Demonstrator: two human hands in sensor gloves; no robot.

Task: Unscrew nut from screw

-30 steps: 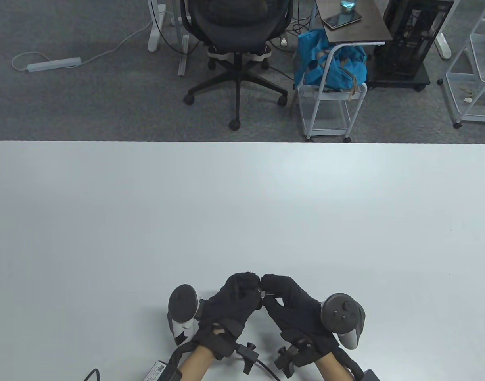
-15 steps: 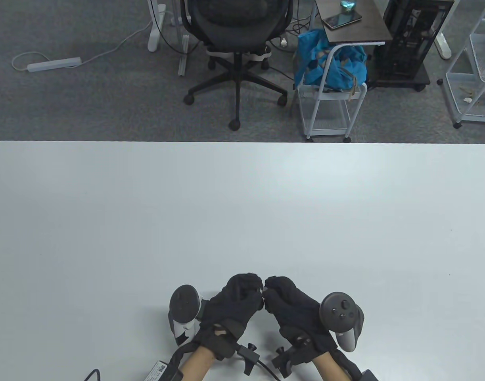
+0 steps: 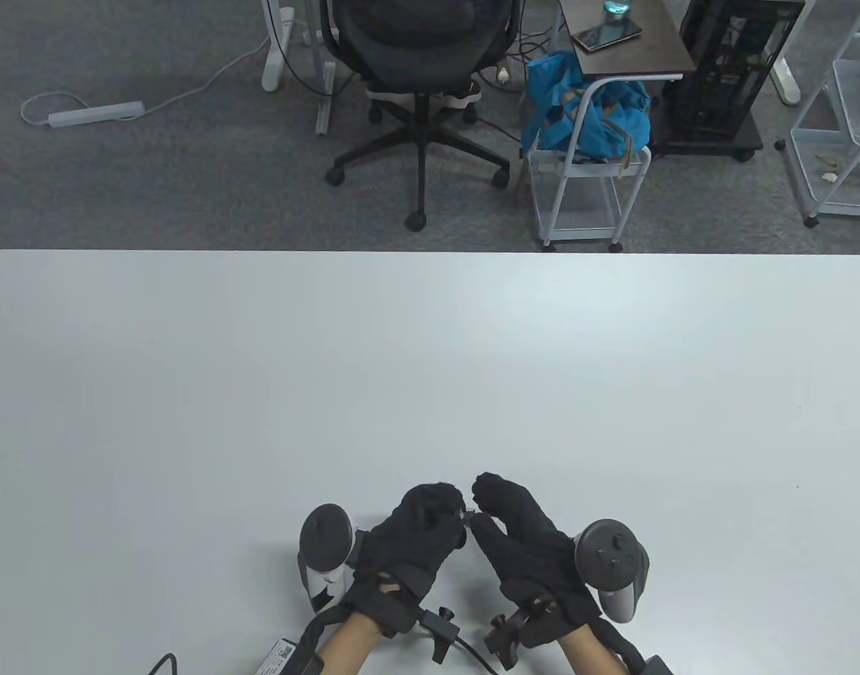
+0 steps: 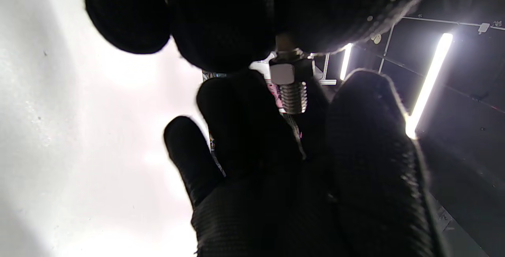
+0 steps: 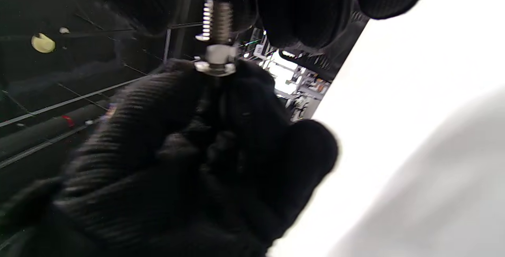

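Nut [image 4: 282,74] sits near the head end of the screw [image 4: 293,97], held between both hands just above the desk [image 3: 430,365] near its front edge. Left hand [image 3: 417,536] pinches the head end, likely to stop it turning; right hand [image 3: 517,531] curls its fingers about the threaded end, seemingly regripping the nut

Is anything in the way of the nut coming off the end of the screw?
Nothing visible blocks it. The nut sits high on the screw, and bare thread runs from it to the free end. The left hand grips the head end; the right hand has its fingers around the nut and thread.
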